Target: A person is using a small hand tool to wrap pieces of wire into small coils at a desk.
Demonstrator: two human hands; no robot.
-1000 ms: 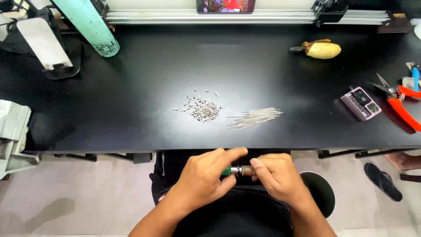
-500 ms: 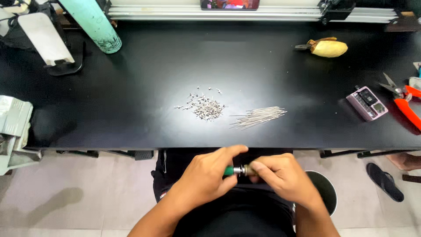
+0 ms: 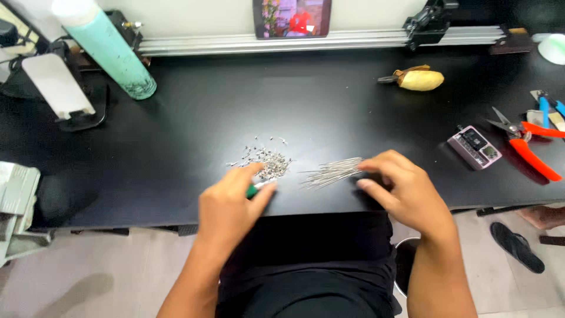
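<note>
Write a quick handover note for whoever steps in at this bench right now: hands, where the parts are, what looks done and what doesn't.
Left hand: holds a small green-handled tool, at the near edge of the pile of small metal bits.
Right hand: empty as far as it shows, fingertips at the right end of the bundle of thin metal pins.
Both heaps lie loose on the black table, side by side, apart.
Done: cannot tell; no finished pieces show.
Left: both heaps look unsorted and still full.

A rectangular screen [image 3: 292, 17] at the table's back edge — red, green (leaning upright).
</note>
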